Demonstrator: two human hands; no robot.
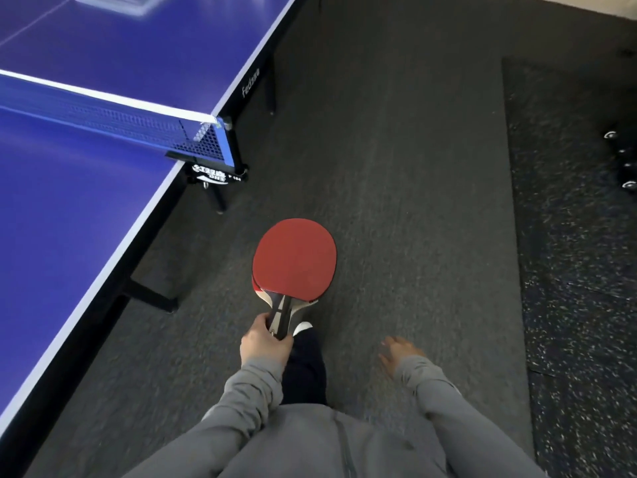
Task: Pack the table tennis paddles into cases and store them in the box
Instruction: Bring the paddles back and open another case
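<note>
My left hand (264,343) grips the handles of red table tennis paddles (294,258), stacked one on the other, blades pointing forward over the dark floor. A second red blade edge peeks out beneath the top one at the lower left. My right hand (396,353) hangs free at my side with fingers apart and nothing in it. At the top left, on the far half of the blue table (86,208), a blurred clear box (117,3) is partly cut off by the frame. No cases are visible.
The blue table runs along my left, with its net (113,122) and black net clamp (217,174) at the near edge. Table legs (151,298) stand on the grey carpet. Speckled rubber flooring (579,270) lies to the right, with dark wheeled objects (624,160) at the far right.
</note>
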